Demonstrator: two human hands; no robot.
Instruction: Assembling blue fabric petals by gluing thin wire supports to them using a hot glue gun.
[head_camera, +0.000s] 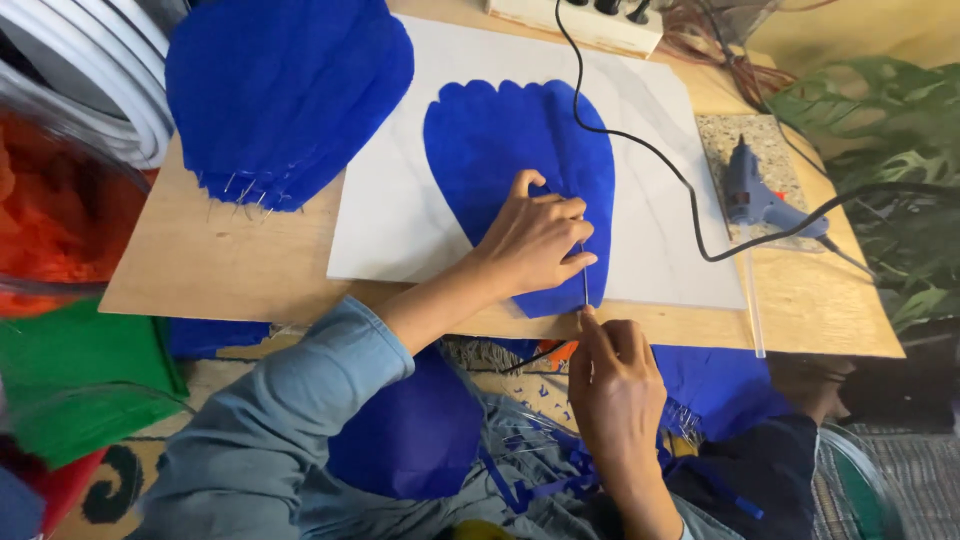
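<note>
A blue petal-shaped sheet (500, 150) lies on a white board (390, 200). My left hand (535, 240) presses flat on the sheet's lower part, fingers beside a thin wire (584, 275) that runs down the sheet's right side. My right hand (610, 380) pinches the wire's lower end at the table's front edge.
A stack of blue petals (285, 90) with wire stems lies at the back left. A blue glue gun (755, 190) rests on a stone tile (775, 135) at right, its black cord (640, 140) crossing the board. More blue pieces (410, 430) lie on my lap. A power strip (580, 20) sits at the back.
</note>
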